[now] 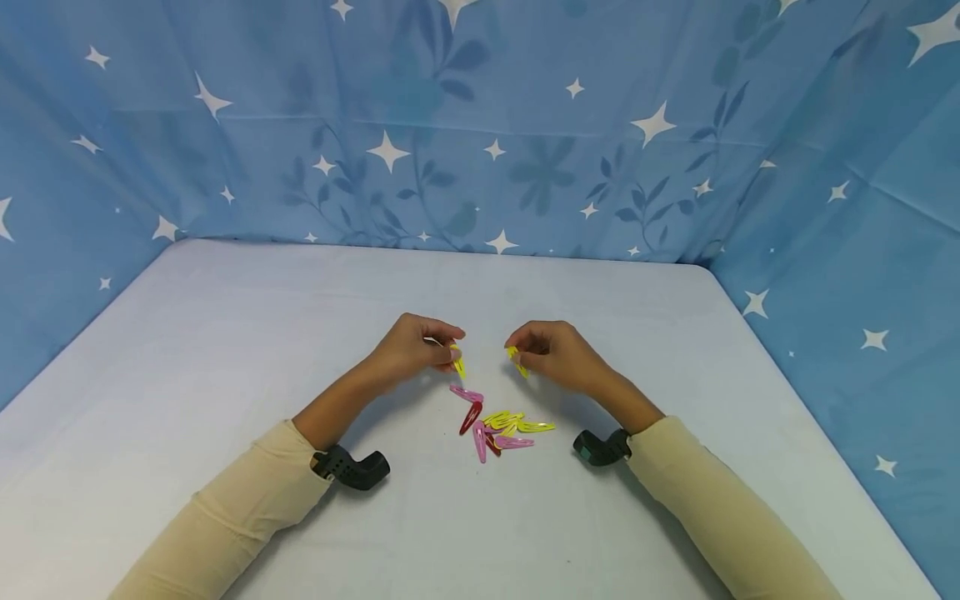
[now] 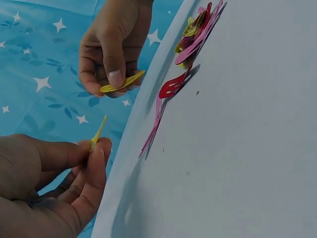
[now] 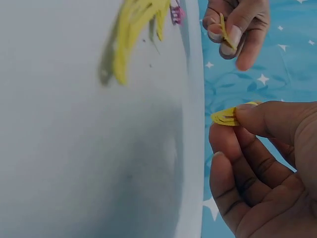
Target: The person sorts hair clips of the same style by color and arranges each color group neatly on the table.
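Held yellow clips [image 3: 226, 117]: looked smooth and thin, with an even coloured coat; whether metal or plastic lay beneath could not be told;
Piled yellow clips [image 1: 535, 427]: had the same smooth, coated look; blurred in the right wrist view;
Pink clips [image 1: 480, 442]: appeared smooth and slightly glossy, with a pale sheen;
Red clips [image 1: 470, 418]: looked smooth and coated;
White table covering [image 1: 300, 317]: looked like matt cloth, mostly smooth;
Blue backdrop [image 1: 450, 192]: was printed cloth, matt, with soft creases and folds;
Beige sleeves [image 1: 232, 508]: were matt cloth, softly wrinkled;
Black wrist devices [image 1: 363, 473]: looked like smooth, hard plastic
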`<state>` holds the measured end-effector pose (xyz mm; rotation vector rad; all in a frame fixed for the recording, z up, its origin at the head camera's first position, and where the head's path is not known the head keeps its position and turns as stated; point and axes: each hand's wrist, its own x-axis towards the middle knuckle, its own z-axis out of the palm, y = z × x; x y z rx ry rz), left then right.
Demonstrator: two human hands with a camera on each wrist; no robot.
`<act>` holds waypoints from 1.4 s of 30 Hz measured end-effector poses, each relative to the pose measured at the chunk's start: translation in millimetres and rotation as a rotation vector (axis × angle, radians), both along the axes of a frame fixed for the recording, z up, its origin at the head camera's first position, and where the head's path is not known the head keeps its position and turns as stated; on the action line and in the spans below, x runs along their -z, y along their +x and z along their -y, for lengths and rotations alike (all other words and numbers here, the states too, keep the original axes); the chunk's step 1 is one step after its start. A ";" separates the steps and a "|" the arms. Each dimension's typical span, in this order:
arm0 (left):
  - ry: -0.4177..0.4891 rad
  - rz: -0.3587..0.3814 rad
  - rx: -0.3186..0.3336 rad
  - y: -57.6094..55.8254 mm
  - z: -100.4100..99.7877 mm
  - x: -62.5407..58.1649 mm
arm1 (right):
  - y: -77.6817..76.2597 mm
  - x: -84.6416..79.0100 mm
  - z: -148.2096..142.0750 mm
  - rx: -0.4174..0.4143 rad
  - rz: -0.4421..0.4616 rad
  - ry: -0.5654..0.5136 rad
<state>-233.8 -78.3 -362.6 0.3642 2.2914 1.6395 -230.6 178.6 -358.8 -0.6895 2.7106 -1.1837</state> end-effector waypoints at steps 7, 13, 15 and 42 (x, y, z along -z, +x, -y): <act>-0.037 -0.029 -0.048 -8.3 -6.4 0.2 | -8.8 -3.8 5.5 0.036 0.008 -0.015; -0.063 -0.038 -0.083 -22.5 -9.4 4.1 | -18.7 -4.3 11.8 0.093 0.086 -0.068; -0.073 -0.048 -0.098 -26.8 -10.2 5.8 | -22.7 -3.5 13.9 0.099 0.108 -0.086; -0.394 -0.398 -0.053 -72.6 -30.8 18.8 | -63.7 0.5 42.4 0.080 0.124 -0.126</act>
